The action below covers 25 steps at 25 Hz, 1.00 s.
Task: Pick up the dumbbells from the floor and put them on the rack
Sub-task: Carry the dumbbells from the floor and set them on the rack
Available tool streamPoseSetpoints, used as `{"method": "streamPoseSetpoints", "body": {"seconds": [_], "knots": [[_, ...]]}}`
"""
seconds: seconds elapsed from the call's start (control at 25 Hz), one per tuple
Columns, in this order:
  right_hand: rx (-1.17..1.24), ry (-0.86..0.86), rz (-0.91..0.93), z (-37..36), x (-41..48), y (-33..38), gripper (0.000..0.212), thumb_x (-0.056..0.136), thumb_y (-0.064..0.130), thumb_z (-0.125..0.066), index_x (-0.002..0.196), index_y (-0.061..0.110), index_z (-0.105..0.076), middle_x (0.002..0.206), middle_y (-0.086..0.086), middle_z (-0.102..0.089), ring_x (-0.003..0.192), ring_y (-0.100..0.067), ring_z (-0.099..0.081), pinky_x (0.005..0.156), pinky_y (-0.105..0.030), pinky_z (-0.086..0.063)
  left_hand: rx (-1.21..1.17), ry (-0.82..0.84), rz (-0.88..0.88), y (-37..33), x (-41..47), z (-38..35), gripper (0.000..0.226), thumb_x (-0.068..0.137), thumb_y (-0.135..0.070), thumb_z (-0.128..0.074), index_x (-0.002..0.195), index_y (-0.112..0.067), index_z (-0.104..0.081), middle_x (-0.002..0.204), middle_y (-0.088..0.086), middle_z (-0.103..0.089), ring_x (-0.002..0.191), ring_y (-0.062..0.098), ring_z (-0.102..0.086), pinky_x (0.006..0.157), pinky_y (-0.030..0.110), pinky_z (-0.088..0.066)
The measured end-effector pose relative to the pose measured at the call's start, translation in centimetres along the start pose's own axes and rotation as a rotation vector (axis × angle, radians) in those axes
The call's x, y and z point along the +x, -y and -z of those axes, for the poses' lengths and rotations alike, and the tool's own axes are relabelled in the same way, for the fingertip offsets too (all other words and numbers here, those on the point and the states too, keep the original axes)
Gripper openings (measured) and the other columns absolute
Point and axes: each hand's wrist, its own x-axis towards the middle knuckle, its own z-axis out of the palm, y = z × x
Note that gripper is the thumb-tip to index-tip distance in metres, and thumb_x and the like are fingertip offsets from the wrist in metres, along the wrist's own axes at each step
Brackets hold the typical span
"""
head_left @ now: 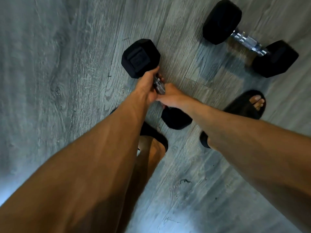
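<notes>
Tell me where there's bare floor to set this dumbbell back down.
The widest bare floor lies left of the held dumbbell. A narrower strip runs between it and the second dumbbell. It is crowded under the left hand and right hand, where its lower head sits between the black slides.

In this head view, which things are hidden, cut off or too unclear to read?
- The rack: nowhere in the head view, beyond its edges.
- The near dumbbell: handle mostly covered by the left hand and right hand; end marking too dark and blurred.
- Whether it rests on the floor: cannot tell.
- The left slipper: mostly behind the left forearm.
</notes>
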Motion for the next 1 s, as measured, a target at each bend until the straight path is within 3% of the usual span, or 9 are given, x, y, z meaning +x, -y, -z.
{"method": "streamPoseSetpoints", "body": {"seconds": [0.16, 0.28, 0.52, 0.76, 0.88, 1.0], "knots": [[-0.026, -0.009, -0.052, -0.1, -5.2, 1.1, 0.024, 0.080, 0.042, -0.069, 0.087, 0.020, -0.066, 0.073, -0.004, -0.069, 0.067, -0.023, -0.068, 0.066, -0.037, -0.058, 0.009, -0.003, 0.040, 0.9, -4.8, -0.2, 0.016, 0.089, -0.022, -0.066, 0.078, -0.011, -0.061, 0.066, 0.001, -0.053, 0.056, 0.011, -0.053, 0.056, 0.025, -0.052], [-0.134, -0.006, -0.071, 0.7, -13.3, 3.2, 0.033, 0.075, 0.056, -0.063, 0.091, 0.027, -0.063, 0.077, 0.002, -0.069, 0.075, -0.022, -0.067, 0.073, -0.039, -0.057, -0.026, 0.010, 0.108, 1.6, -13.1, 0.0, 0.019, 0.090, -0.023, -0.063, 0.076, -0.012, -0.060, 0.067, 0.001, -0.053, 0.058, 0.012, -0.054, 0.061, 0.025, -0.051], [-0.153, 0.002, -0.068, 3.5, -32.3, 8.0, 0.017, 0.081, 0.039, -0.061, 0.079, 0.026, -0.050, 0.078, 0.001, -0.061, 0.069, -0.021, -0.061, 0.054, -0.030, -0.041, -0.023, 0.038, 0.111, 1.5, -33.0, -1.2, 0.016, 0.093, -0.016, -0.061, 0.078, -0.010, -0.058, 0.066, 0.003, -0.053, 0.065, 0.014, -0.053, 0.074, 0.027, -0.049], [-0.030, -0.118, -0.015, 7.5, -48.0, 11.7, 0.023, 0.083, 0.037, -0.063, 0.097, 0.021, -0.053, 0.089, 0.000, -0.060, 0.078, -0.025, -0.061, 0.062, -0.032, -0.043, 0.209, 0.115, 0.048, 1.2, -49.0, -5.4, 0.020, 0.093, -0.019, -0.060, 0.074, -0.014, -0.057, 0.062, 0.000, -0.053, 0.064, 0.014, -0.052, 0.073, 0.027, -0.047], [0.097, -0.189, 0.005, 9.4, -54.2, 11.3, 0.025, 0.082, 0.039, -0.064, 0.095, 0.021, -0.054, 0.088, -0.001, -0.061, 0.080, -0.026, -0.063, 0.067, -0.035, -0.049, 0.377, 0.139, 0.024, 2.5, -55.4, -9.1, 0.023, 0.094, -0.021, -0.058, 0.073, -0.013, -0.054, 0.063, 0.000, -0.050, 0.065, 0.015, -0.052, 0.070, 0.028, -0.047], [0.288, -0.215, 0.044, 11.4, -59.0, 9.4, 0.017, 0.083, 0.028, -0.066, 0.095, 0.017, -0.058, 0.086, -0.008, -0.068, 0.076, -0.028, -0.070, 0.073, -0.039, -0.056, 0.545, 0.152, -0.027, 5.0, -59.4, -13.0, 0.028, 0.096, -0.020, -0.054, 0.070, -0.013, -0.051, 0.053, 0.001, -0.050, 0.063, 0.015, -0.050, 0.067, 0.027, -0.046]]}}
